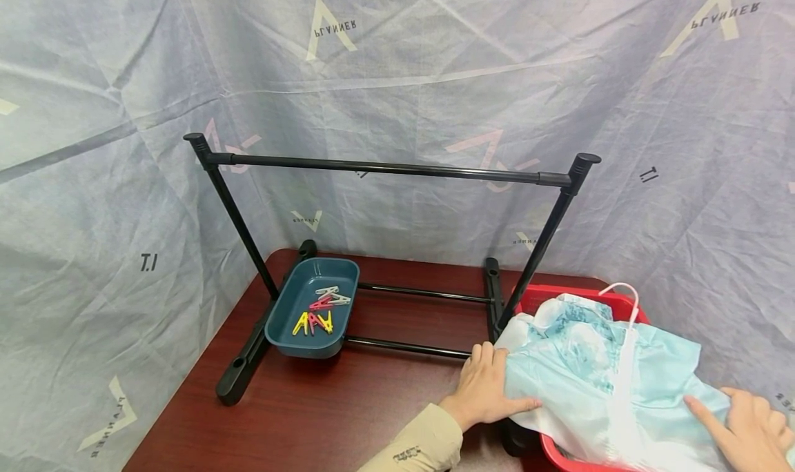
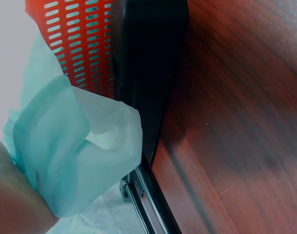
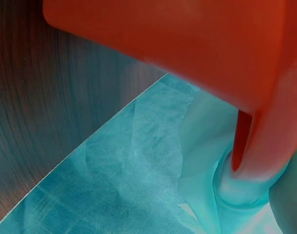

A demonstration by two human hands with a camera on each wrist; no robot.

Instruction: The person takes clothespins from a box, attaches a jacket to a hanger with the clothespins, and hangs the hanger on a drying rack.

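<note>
A pale printed cloth backdrop (image 1: 385,99) stands behind a dark red wooden tabletop (image 1: 348,417). At left, a blue tray (image 1: 304,348) rests against the left foot of a black rack (image 1: 385,168), with yellow, pink and white clothespins (image 1: 321,303) lying loose inside it. The rack spans the middle, its bare upper bar running between two leaning posts and two thinner rods crossing below. Right of centre, the left hand (image 1: 481,392), reaching from a beige sleeve (image 1: 428,434), rests at the near left edge of a pale blue and white garment (image 1: 559,382). Its thumb is spread well apart from the other fingers and lies over the fabric; whether the fabric is pinched cannot be told. The garment lies bunched over the top of a red basket (image 1: 537,296), just beside the rack's right foot; the left wrist view shows the basket's slotted wall. The hook of a white hanger (image 1: 634,313) rises from the garment. At far right, the right hand (image 1: 754,427) touches the garment's right edge, thumb extended over it and fingers bent; its hold likewise cannot be told.
</note>
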